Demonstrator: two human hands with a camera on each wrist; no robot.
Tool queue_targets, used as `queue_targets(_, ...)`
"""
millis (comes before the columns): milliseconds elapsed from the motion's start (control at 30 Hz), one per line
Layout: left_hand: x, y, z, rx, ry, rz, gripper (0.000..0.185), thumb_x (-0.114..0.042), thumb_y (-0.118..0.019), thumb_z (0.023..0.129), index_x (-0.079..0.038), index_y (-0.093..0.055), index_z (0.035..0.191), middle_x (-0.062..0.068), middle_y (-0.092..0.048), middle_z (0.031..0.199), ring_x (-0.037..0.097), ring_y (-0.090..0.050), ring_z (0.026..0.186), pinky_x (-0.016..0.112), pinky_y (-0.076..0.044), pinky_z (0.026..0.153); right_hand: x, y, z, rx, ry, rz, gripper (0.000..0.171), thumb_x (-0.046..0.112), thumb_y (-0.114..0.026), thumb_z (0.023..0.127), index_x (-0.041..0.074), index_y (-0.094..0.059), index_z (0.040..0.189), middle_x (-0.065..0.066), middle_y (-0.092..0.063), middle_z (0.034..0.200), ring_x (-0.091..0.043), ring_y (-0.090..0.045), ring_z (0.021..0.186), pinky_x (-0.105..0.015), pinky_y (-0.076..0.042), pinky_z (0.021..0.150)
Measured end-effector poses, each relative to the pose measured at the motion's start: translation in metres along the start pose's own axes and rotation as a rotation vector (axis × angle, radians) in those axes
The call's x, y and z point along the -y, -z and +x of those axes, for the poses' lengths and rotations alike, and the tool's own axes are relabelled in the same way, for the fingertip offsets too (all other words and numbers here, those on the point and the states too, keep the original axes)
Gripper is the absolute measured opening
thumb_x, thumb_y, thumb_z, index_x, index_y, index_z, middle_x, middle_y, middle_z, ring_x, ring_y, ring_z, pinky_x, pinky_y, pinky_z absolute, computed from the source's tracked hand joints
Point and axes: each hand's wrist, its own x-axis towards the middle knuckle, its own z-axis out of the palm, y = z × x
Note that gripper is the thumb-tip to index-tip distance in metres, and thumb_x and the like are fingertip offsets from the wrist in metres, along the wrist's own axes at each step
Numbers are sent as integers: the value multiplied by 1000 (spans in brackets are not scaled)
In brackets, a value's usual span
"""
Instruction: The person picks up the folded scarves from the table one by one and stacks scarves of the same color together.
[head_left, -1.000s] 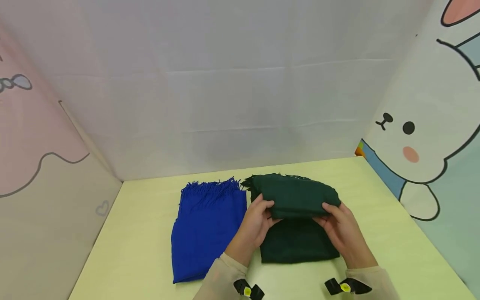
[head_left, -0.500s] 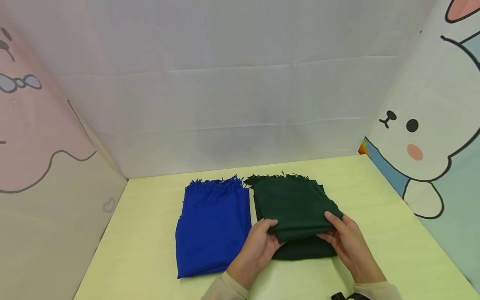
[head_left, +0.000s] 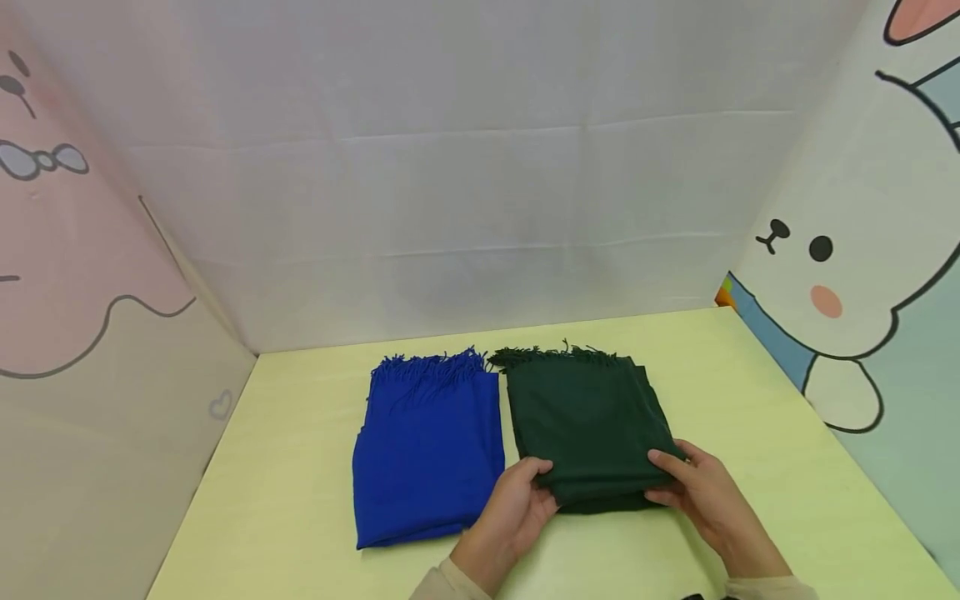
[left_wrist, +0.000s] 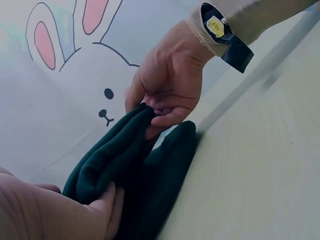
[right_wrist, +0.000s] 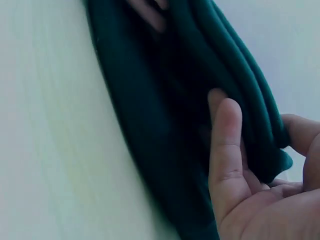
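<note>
A folded dark green scarf (head_left: 588,417) lies right of centre in the head view, its fringe pointing to the back. My left hand (head_left: 517,508) pinches the near left corner of its upper layers, thumb on top and fingers beneath. At the near right corner my right hand (head_left: 701,492) grips the same layers in a like way. In the right wrist view, the stacked folds of the scarf (right_wrist: 235,75) sit between thumb and fingers, a little above the bottom layer. The left wrist view shows both hands on the raised folded edge (left_wrist: 110,150).
A folded blue scarf (head_left: 431,454) with fringe at its back lies just left of the green one. Both rest on a pale yellow table (head_left: 292,467). A white cloth wall (head_left: 465,167) rises behind, and printed cartoon panels (head_left: 847,275) flank the sides.
Both hands have drawn the green scarf's upper layers toward the near side and lowered them over the bottom layer. The blue scarf stays in place.
</note>
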Motion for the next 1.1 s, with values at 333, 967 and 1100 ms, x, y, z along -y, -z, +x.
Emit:
queue_targets(333,7,9,-3,6,-9,-20,53,1,-46,95,9,-30,145,19,-50,137,29,-53,124,42,-42,109,-11,7,1,34,-45,-37,69,21,-62,100,-10,-23,147,-15,-62,117,-29,-74,83,-41,-61,78)
queue_targets(967,10,17,0,20,-1,9,55,10,-41,95,12,-29,148,24,-45,145,34,-43,135,46,-38,113,-18,3,6,-15,-38,-365,86,18,-68,95,-21,-12,148,-44,-48,124,-27,-73,73,-35,-60,80)
queue_targets(1100,3,18,-10,12,45,-27,66,3,-46,93,11,-17,152,31,-31,149,39,-32,140,48,-29,117,-14,3,4,-56,29,-635,82,33,-71,93,-20,-31,143,-44,-44,136,-33,-72,91,-44,-57,87)
